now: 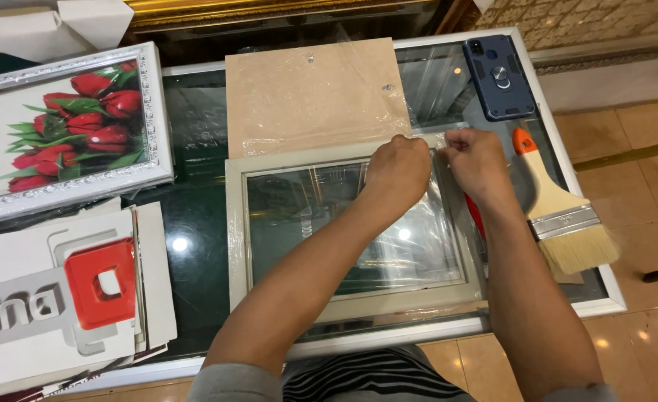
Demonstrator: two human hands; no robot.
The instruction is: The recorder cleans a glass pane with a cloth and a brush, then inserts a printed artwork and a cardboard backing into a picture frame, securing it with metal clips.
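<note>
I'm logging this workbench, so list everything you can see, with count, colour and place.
Picture frame: one, pale grey, wrapped in clear film, centre of table.
Backing board: one, light brown, behind the frame.
Framed tulip picture: one, silver-white frame, red flowers, left.
Phone: one, dark blue case, far right corner.
Paintbrush: one, cream handle with orange tip, right edge.
Cardboard inserts: a stack, white with a red piece, near left.
Glass table: one, white-rimmed.
Left hand: closed on the film at the frame's top edge.
Right hand: pinching the film beside it.
</note>
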